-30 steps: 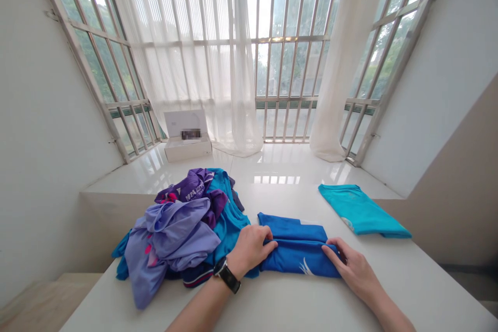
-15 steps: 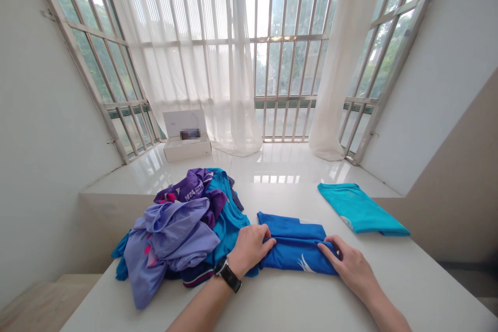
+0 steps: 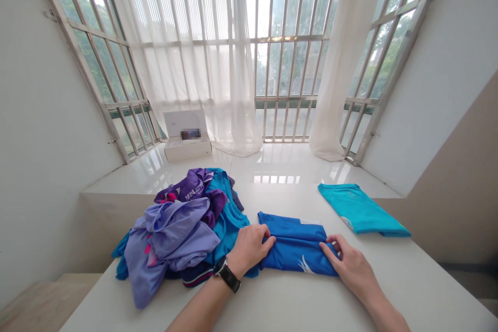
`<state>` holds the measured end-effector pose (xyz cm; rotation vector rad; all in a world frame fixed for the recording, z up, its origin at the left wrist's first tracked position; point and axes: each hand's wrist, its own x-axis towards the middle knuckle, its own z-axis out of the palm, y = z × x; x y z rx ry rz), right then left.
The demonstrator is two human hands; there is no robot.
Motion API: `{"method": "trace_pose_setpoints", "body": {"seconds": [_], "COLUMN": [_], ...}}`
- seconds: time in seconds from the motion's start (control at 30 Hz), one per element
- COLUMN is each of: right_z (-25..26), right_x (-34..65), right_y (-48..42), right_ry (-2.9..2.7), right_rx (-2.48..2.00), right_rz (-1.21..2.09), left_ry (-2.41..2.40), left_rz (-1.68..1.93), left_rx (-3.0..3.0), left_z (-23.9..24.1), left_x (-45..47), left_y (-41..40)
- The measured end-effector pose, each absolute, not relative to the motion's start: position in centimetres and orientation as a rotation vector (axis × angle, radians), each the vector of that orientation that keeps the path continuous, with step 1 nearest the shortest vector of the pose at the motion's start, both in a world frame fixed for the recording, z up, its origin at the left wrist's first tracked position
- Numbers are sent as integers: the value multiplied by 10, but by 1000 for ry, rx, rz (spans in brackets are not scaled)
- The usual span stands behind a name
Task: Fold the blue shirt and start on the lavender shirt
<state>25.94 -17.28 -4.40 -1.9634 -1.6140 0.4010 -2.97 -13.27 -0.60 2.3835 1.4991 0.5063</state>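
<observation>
**Folded blue garment (image 3: 291,257) pinched at both ends**

A white counter (image 3: 295,303) spanned the lower frame. A heap of purple, lilac and blue clothes (image 3: 175,233) lay rumpled at lower left; a folded turquoise garment (image 3: 363,211) lay flat at right. The blue garment occupied the lower centre, just right of the heap. The left hand (image 3: 249,249) grasped its left end and the right hand (image 3: 350,259) its right end, each between thumb and fingers. A black watch (image 3: 227,274) encircled the left wrist.

hd cam, worn | looks fwd + dn | tbl (image 3: 288,303) close below | barred window (image 3: 286,70) farther, ctr-top
</observation>
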Motion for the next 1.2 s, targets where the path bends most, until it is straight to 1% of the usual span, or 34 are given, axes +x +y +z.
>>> {"method": "trace_pose_setpoints", "body": {"seconds": [0.23, 0.53, 0.8, 0.93, 1.1, 1.2], "right_z": [-50, -48, -50, -47, -40, -36], "right_x": [262, 263, 263, 266, 269, 270], "right_y": [-174, -175, -176, -176, -180, -192], "right_ry": [-1661, -1682, -1694, -1725, -1750, -1725], "right_rx": [-1860, -1872, -1715, -1735, -1773, -1863], "right_rz": [308, 356, 365, 385, 401, 366], "left_ry": [1473, 1408, 1364, 1268, 954, 974], "left_rz": [496, 569, 552, 540, 404, 373], "left_rx": [2372, 2384, 2428, 2616, 2860, 2867], "left_z": [-3, -10, -7, -2, 4, 8], "left_x": [-30, -35, -36, -31, -25, -22], "left_y": [-132, -127, -127, -129, -141, -149]}}
